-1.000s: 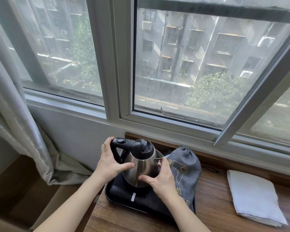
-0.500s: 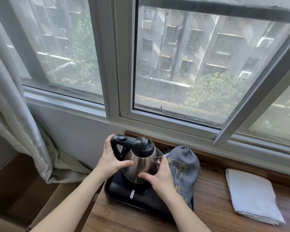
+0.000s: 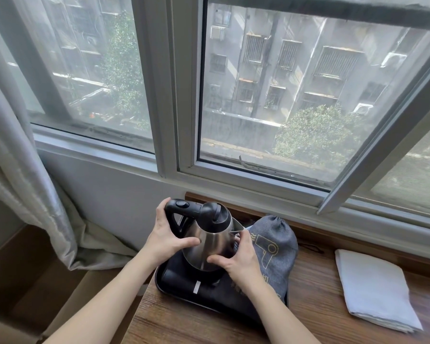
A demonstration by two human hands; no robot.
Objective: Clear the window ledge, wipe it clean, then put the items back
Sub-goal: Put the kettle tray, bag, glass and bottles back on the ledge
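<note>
Sitting on a black tray [image 3: 174, 285] at the left end of the wooden ledge [image 3: 315, 304] is a shiny metal kettle [image 3: 209, 240] with a black lid and a black handle. The left hand [image 3: 168, 238] is curled round the kettle on the handle side, with its thumb pressed on the metal and its fingers behind the handle. The right hand [image 3: 238, 259] grips the other side, thumb low on the metal belly and fingers wrapped under the spout. Whether the kettle is touching its round black base or lifted just off it is hard to tell. Lying partly on the tray, just to the right of the kettle, is a grey cloth bag [image 3: 277, 244] with a hair dryer picture on it. A folded white cloth [image 3: 375, 289] lies farther right on the ledge, well apart from the bag. Behind it all is a big window [image 3: 271, 95] with buildings and trees outside. A pale curtain [image 3: 18, 155] hangs on the left.
</note>
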